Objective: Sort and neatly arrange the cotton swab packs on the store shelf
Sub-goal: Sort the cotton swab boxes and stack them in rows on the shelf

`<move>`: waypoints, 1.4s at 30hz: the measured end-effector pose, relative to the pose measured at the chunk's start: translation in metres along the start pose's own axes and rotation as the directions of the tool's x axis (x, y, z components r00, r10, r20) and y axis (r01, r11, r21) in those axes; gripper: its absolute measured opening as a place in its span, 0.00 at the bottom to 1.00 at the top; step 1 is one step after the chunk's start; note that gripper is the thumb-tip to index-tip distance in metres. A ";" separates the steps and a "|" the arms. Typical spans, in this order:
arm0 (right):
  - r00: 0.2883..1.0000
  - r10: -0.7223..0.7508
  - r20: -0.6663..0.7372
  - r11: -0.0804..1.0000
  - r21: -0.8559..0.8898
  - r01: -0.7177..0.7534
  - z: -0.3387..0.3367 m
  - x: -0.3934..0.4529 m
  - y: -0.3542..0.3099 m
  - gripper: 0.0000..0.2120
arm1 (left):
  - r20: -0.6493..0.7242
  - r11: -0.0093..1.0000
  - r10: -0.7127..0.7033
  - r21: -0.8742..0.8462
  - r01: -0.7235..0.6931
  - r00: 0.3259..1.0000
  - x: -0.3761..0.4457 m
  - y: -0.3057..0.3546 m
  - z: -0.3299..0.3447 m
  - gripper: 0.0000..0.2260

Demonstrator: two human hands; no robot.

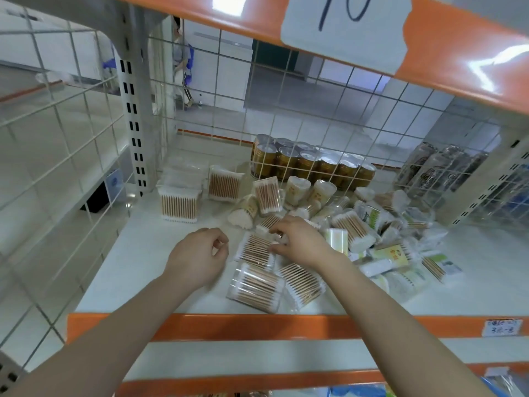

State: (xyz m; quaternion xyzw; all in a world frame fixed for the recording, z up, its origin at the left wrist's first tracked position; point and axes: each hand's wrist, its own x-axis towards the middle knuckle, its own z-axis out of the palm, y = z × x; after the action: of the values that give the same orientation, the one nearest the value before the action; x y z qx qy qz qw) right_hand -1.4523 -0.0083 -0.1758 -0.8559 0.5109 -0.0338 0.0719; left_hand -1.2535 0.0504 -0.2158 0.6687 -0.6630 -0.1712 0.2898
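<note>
Landmark: the white shelf [143, 253], a smooth flat board with a glossy orange front lip, walled at its left and back by white wire grid [57, 156]. All places below are given relative to it.

Far left rear of the shelf: I see one neat stack of square cotton swab packs [179, 202], clear crinkled film over wooden sticks with white fluffy tips, standing on edge; I cannot count the packs in it. Just right of the stack, one more square pack [223, 183] leans upright.

Front left of the shelf: my left hand [197, 256] hovers above bare board, fingers curled loosely inward, thumb near the forefinger, holding nothing that I can see.

Front centre: three flat clear packs lie side by side. The rearmost flat pack [255, 249] is under my right hand [300, 242], whose fingertips are bent down and pinch its top edge. The two front packs [254, 287] lie at the lip, touching each other.

Centre rear: cylindrical swab tubs [297, 189], cream with rounded tops, at least three, some upright and some tipped. Behind the grid, a film-wrapped block of amber cans [312, 164], about ten lids showing.

Right half of the shelf: a loose heap of mixed packs [395, 233], overlapping, some with green or yellow labels, too tangled to count
</note>
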 end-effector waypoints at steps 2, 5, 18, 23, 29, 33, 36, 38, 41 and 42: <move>1.000 -0.001 -0.026 1.000 0.009 0.001 -0.004 -0.001 0.001 0.20 | 0.031 0.999 0.043 -0.030 -0.043 0.999 -0.003 0.001 0.001 0.08; 0.999 -0.001 -0.049 1.000 0.014 0.001 -0.009 -0.003 0.005 0.18 | 0.092 0.990 0.139 -0.043 -0.136 0.986 -0.006 0.003 0.004 0.10; 1.000 -0.001 -0.013 1.000 0.025 0.001 -0.006 -0.007 0.007 0.17 | 0.316 0.948 0.309 -0.026 -0.318 0.897 -0.009 0.000 0.003 0.19; 1.000 -0.018 -0.010 0.999 0.036 0.019 -0.001 -0.002 0.000 0.20 | 0.318 0.963 0.262 -0.020 -0.270 0.911 -0.009 -0.012 -0.012 0.16; 0.999 -0.041 0.010 0.998 0.038 0.041 0.004 0.004 -0.008 0.21 | 0.277 0.979 0.155 0.087 -0.185 0.948 -0.013 -0.037 -0.036 0.13; 0.997 -0.068 0.026 0.998 0.019 0.068 0.006 0.006 -0.018 0.20 | 0.199 0.974 0.079 0.195 -0.119 0.977 -0.015 -0.046 -0.045 0.13; 0.996 -0.065 0.064 0.998 -0.008 0.066 0.010 0.009 -0.024 0.20 | 0.157 0.960 0.038 0.267 -0.080 0.987 -0.015 -0.047 -0.048 0.14; 0.995 -0.046 0.091 0.999 -0.018 0.048 0.013 0.011 -0.025 0.21 | 0.134 0.954 0.018 0.293 -0.057 0.991 -0.015 -0.047 -0.049 0.15; 0.993 -0.016 0.116 0.999 -0.044 0.021 0.017 0.013 -0.024 0.22 | 0.094 0.938 -0.011 0.346 -0.022 0.996 -0.016 -0.047 -0.051 0.15; 0.993 -0.010 0.121 0.999 -0.048 0.016 0.018 0.014 -0.023 0.22 | 0.075 0.931 -0.022 0.365 -0.007 0.997 -0.017 -0.047 -0.051 0.16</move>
State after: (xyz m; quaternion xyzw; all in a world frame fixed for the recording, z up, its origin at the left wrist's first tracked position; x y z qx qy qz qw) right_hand -1.4229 -0.0079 -0.1904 -0.8612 0.5007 0.0299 0.0815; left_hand -1.1865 0.0730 -0.2074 0.7064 -0.6913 -0.0721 0.1337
